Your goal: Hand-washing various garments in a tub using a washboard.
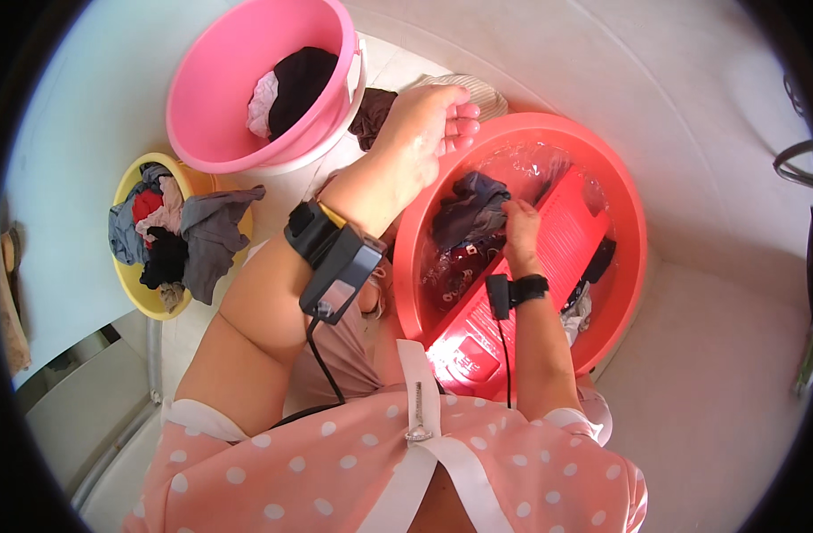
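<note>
My left hand (pixel 433 129) is raised above the far left rim of a red basin (pixel 633 213). Its fingers are loosely curled and slightly apart, and nothing shows in them. Inside the basin, my right hand (pixel 520 233) pinches the edge of a dark wet garment (pixel 469 209). A red ridged washboard (pixel 557 240) leans diagonally across the basin, beside and under my right hand. Water fills the far part, and a dark patterned cloth (pixel 460 271) lies partly under it. More dark and white cloth (pixel 580 311) sits to the right of the washboard.
At the far left a pink bucket (pixel 211 98) holds dark and pale clothes. A yellow bucket (pixel 127 275) below it overflows with mixed clothes. Dark cloth (pixel 371 115) and a striped cloth (pixel 473 89) lie beyond the basin. A pale curved wall runs behind. Straps and small devices circle both wrists.
</note>
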### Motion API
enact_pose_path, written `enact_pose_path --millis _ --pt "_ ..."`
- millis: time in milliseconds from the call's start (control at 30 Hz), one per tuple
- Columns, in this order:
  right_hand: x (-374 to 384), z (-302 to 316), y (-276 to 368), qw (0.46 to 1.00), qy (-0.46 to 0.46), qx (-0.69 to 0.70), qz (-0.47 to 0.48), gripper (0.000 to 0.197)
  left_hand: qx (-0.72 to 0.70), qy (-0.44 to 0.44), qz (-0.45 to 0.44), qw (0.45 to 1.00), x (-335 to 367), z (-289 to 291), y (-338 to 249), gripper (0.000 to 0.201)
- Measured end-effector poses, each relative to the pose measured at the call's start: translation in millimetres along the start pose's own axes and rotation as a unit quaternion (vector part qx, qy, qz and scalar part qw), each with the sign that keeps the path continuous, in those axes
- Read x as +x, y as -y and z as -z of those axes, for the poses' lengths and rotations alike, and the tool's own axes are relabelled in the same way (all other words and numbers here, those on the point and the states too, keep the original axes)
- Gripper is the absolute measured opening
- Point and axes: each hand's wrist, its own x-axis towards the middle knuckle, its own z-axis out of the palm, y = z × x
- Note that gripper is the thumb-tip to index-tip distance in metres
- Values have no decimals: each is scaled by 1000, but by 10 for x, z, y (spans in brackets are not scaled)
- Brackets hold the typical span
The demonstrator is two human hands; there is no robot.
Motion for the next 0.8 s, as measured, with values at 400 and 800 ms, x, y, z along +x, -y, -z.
enact_pose_path --millis 400,800 --pt "-1525 1374 1431 985 44 121 119 8 61 41 14 997 -67 -215 244 21" --pt "-1473 2036 -297 827 -167 -535 42 57 199 102 40 974 -79 -498 802 25"
